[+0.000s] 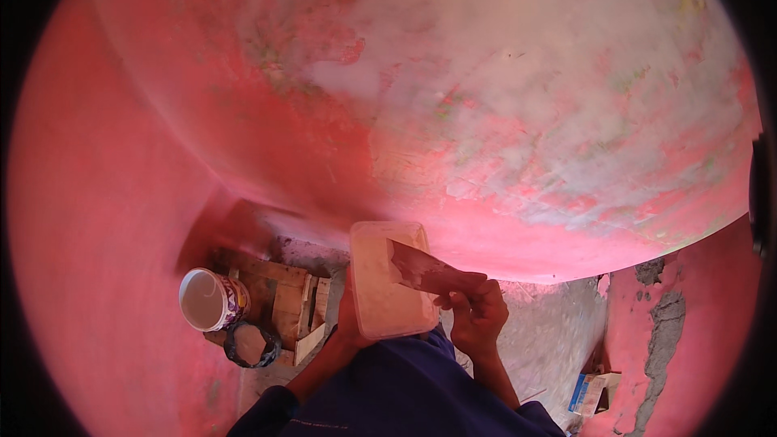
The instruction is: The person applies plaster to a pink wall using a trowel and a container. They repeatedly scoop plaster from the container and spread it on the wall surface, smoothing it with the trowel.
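A clear rectangular plastic tub [374, 295] with pale paste in it is held up in front of my body. My left hand [346, 317] grips it from its left side, the fingers partly hidden behind the tub. My right hand [477, 316] is closed on the handle end of a putty knife [429, 269]. The wide blade reaches left over the tub's opening; whether it touches the paste I cannot tell. Ahead of both hands rises a pink wall [486, 113], largely covered with whitish smeared filler and showing reddish and greenish patches.
At lower left, a white bucket [202, 299] and a small dark-rimmed container [249, 345] stand by a wooden crate [289, 299]. A blue-sided cardboard box [592, 393] lies at lower right. Grey cement [665, 340] patches the right wall. The floor [550, 332] is rough and grey.
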The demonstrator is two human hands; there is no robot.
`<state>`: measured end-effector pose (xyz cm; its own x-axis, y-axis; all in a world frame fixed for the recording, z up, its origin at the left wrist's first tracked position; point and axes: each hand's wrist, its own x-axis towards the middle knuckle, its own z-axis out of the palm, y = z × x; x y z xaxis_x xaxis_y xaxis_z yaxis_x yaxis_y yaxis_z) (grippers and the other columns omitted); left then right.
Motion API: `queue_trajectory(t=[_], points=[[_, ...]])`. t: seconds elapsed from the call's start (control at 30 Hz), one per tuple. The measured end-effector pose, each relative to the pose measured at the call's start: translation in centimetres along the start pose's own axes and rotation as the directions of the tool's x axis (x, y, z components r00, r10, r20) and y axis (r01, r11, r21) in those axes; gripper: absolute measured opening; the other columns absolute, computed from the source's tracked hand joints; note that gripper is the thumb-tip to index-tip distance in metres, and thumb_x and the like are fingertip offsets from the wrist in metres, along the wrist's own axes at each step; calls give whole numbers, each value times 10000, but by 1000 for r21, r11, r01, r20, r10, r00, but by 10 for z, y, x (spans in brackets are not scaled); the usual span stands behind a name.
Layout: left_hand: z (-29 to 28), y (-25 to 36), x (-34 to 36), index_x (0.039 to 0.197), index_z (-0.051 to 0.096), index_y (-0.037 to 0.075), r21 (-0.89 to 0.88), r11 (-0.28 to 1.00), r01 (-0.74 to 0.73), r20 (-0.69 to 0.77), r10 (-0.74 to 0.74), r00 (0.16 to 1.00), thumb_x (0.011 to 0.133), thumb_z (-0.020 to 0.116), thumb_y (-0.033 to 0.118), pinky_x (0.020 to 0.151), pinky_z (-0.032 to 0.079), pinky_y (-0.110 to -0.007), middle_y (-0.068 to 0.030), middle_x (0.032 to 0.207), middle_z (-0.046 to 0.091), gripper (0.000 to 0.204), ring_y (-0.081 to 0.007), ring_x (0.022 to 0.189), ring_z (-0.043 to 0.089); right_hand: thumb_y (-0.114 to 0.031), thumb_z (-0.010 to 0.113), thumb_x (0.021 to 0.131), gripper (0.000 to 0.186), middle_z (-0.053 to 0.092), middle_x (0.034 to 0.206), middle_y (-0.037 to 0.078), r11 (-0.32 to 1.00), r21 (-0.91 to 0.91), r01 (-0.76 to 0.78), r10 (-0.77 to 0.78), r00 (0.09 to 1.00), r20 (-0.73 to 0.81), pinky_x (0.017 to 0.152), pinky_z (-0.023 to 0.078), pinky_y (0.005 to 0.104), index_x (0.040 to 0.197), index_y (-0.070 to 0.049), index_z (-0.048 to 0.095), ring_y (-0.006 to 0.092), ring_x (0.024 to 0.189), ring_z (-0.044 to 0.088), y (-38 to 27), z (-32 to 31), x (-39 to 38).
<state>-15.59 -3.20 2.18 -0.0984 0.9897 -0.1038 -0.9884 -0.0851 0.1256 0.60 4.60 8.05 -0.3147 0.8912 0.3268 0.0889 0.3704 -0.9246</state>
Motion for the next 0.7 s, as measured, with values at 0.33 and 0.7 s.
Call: queue_trajectory(t=[0.33,0.7], points=[[-13,1,-2,1320,356,124,-12,1000,-3,-85,2,996,944,289,491,931,436,-459,-97,1256,473,531,-267,1125,498,-47,592,839,115,640,738,89,995,82,-60,57,998,40,601,478,242,920,24,551,143,679,638,3,1,-3],[-6,-6,-8,1323,345,115,40,999,-6,-94,9,995,947,302,472,937,432,-438,-92,1241,484,521,-255,1127,496,-12,538,871,71,622,802,119,848,380,-370,371,926,74,550,509,247,904,19,483,153,639,624,-16,1,2]])
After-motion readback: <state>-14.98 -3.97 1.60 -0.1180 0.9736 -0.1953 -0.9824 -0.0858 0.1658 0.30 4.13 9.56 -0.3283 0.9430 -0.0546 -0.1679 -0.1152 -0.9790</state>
